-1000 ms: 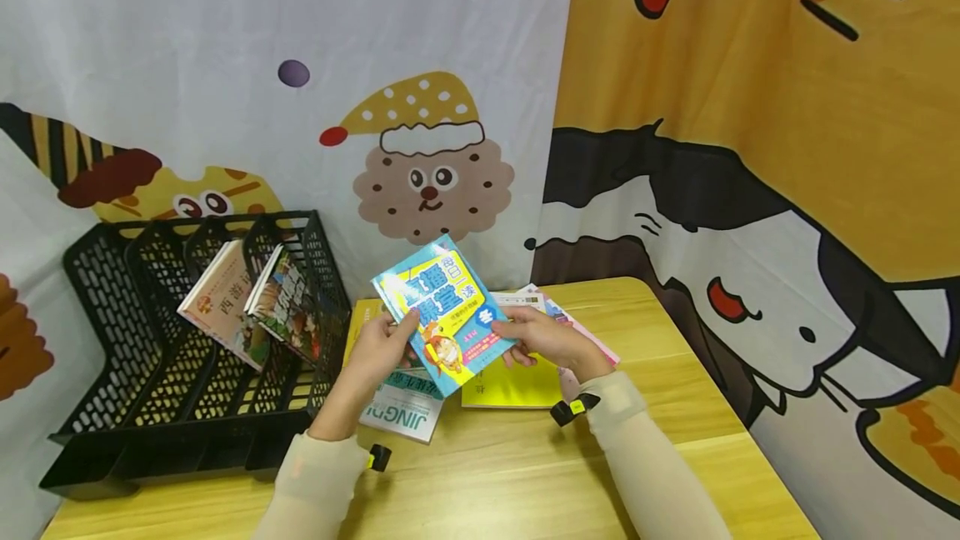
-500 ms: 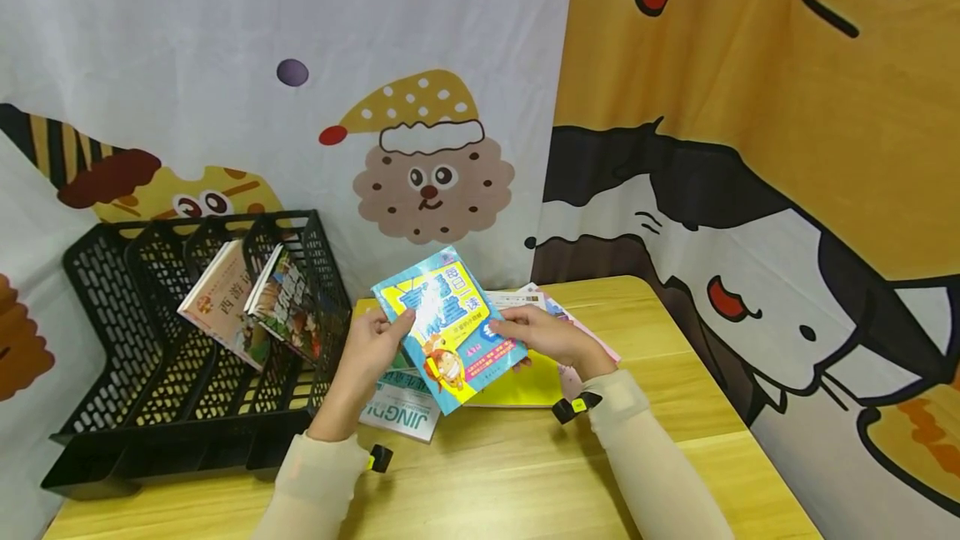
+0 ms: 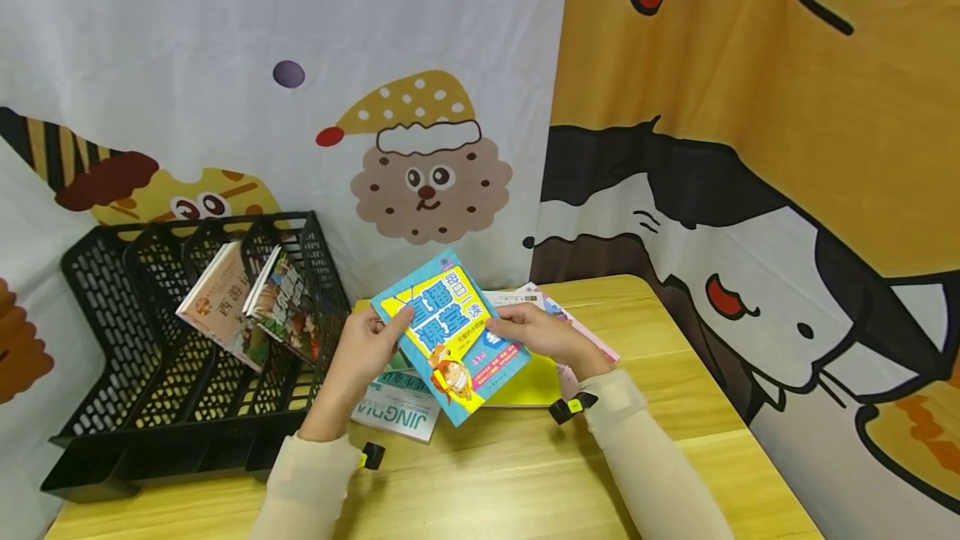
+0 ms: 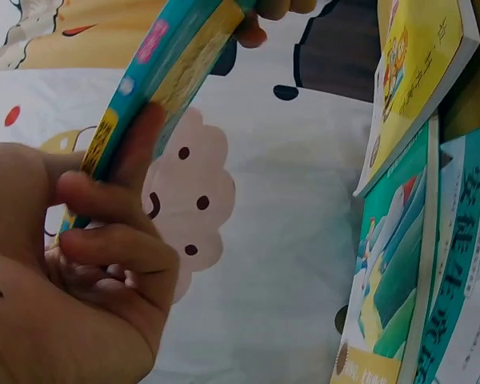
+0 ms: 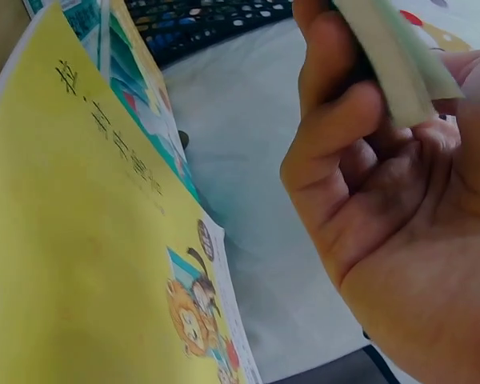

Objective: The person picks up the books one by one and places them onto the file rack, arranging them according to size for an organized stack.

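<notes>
While the left hand (image 3: 366, 350) pinches one edge of a blue-and-yellow book (image 3: 456, 336), the right hand (image 3: 546, 333) pinches the opposite edge. From where I stand: book tilted, held above the wooden table (image 3: 495, 482), near a black rack (image 3: 180, 461).

Wood-grain table (image 3: 480, 486): black slotted rack (image 3: 197, 433) at left, overlapping books (image 3: 534, 383) beside it.

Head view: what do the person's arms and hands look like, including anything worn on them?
Both sleeves are long, plain and pale cream. Each ends beside a small black device with a yellow marking. The left hand and right hand wear no visible gloves or rings.
</notes>
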Tool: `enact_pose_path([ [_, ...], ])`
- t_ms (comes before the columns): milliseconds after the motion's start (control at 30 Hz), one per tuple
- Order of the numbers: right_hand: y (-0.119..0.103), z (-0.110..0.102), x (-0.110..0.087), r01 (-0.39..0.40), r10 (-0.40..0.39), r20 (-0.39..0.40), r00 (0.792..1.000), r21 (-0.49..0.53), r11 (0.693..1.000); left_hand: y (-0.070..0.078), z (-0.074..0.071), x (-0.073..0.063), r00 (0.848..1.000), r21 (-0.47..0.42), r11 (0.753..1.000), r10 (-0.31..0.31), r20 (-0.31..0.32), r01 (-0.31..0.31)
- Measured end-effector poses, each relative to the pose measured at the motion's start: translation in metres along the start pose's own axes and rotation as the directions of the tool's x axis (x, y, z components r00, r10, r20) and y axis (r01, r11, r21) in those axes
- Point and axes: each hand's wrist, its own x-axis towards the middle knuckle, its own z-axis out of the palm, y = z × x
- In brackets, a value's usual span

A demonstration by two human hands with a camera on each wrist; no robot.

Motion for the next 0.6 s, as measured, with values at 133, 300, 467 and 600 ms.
enact_pose_path([
  [133, 0.002, 0.007, 0.006, -0.017, 0.016, -0.024, 1.0, -0.064, 0.998, 0.001, -0.005, 0.0, 0.998, -0.021, 1.0, 0.009, -0.065, -0.011],
  [300, 0.005, 0.011, 0.008, -0.037, 0.032, -0.042, 0.999, -0.125, 0.992, 0.002, -0.016, -0.002, 0.992, 0.034, 0.999, 0.04, -0.124, -0.036],
  [467, 0.009, 0.016, 0.012, -0.051, 0.044, -0.048, 0.998, -0.168, 0.984, 0.004, -0.036, -0.006, 0.982, 0.113, 0.991, 0.085, -0.17, -0.067],
  [600, 0.011, 0.026, 0.018, -0.054, 0.049, -0.034, 0.998, -0.187, 0.981, 0.004, -0.052, -0.011, 0.977, 0.163, 0.985, 0.087, -0.195, -0.055],
])
